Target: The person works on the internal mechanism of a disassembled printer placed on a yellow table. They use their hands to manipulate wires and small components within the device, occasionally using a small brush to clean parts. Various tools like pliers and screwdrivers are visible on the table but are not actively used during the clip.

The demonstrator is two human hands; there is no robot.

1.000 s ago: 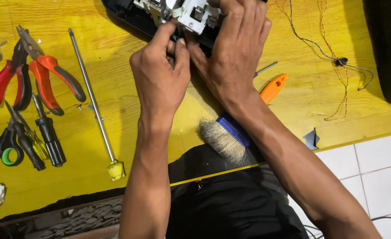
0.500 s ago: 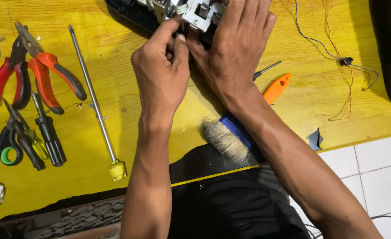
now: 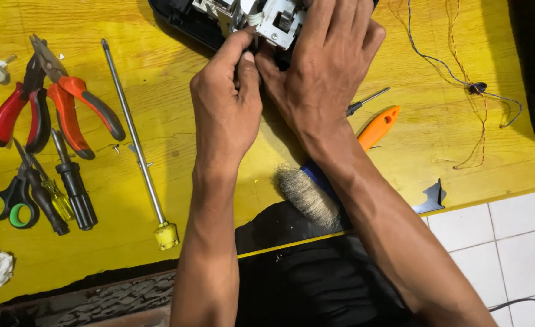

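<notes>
On the yellow wooden table point(image 3: 177, 127), at its far edge, sits a black device with a white and grey plastic mechanism point(image 3: 273, 21) on top. My left hand point(image 3: 225, 109) pinches at a small part on the mechanism's near edge with thumb and forefinger. Over the mechanism's right side lies my right hand point(image 3: 325, 66), fingers spread and gripping it. What my left fingertips hold is hidden between the two hands.
A long metal rod with a yellow end point(image 3: 137, 148), red pliers point(image 3: 19, 112), orange pliers point(image 3: 77, 109), small screwdrivers point(image 3: 74, 188) and green-handled scissors point(image 3: 7, 203) lie left. A brush point(image 3: 307, 194), an orange-handled tool point(image 3: 377, 127), a thin screwdriver point(image 3: 367, 101) and loose wires point(image 3: 473, 88) lie right.
Both hands have shifted slightly toward the far edge, staying on the mechanism. My left fingers have kept their pinch at its near edge.
</notes>
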